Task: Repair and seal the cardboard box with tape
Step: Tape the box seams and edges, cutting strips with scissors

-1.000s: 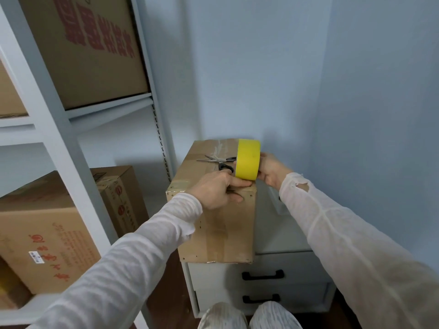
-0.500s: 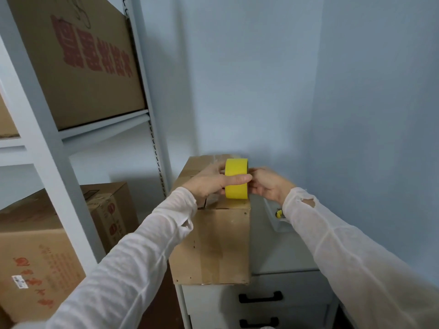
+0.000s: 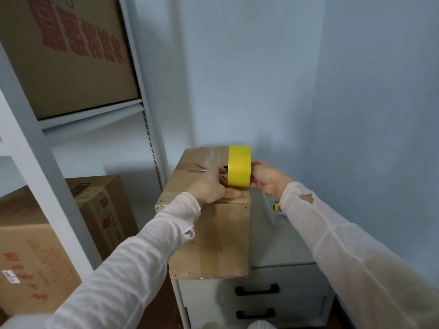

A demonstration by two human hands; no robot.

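Head view of a taping step at a white drawer cabinet (image 3: 280,248). The cardboard box (image 3: 221,238) stands upright on the left part of the cabinet top, its front face reaching the front edge and hanging down over the upper drawer front. Its left side lies near the upright of a grey shelving unit (image 3: 152,129). The yellow tape roll (image 3: 239,166) stands on edge above the box top, near the box's front right corner, with its broad yellow band facing the camera. The right hand (image 3: 266,178) grips the roll from the right: its fingers (image 3: 253,166) curl over the roll's right rim and the thumb closes in beneath them, so the roll sits clamped at the hand's fingertips. The left hand (image 3: 211,186) lies on the box top just left of the roll. Its thumb is pressed flat on the cardboard directly below the roll, close to the front edge, and its fingers are stretched fairly straight up against the roll's left side, closed round nothing. The roll thus sits between the two hands, touching both. A pair of scissors (image 3: 197,169) lies flat on the box top behind the left hand, blades pointing left and handles partly hidden by the fingers. A pale container (image 3: 273,216) stands on the cabinet top just right of the box, largely covered by the right sleeve (image 3: 332,233). Printed cartons (image 3: 71,67) fill the shelves at left.
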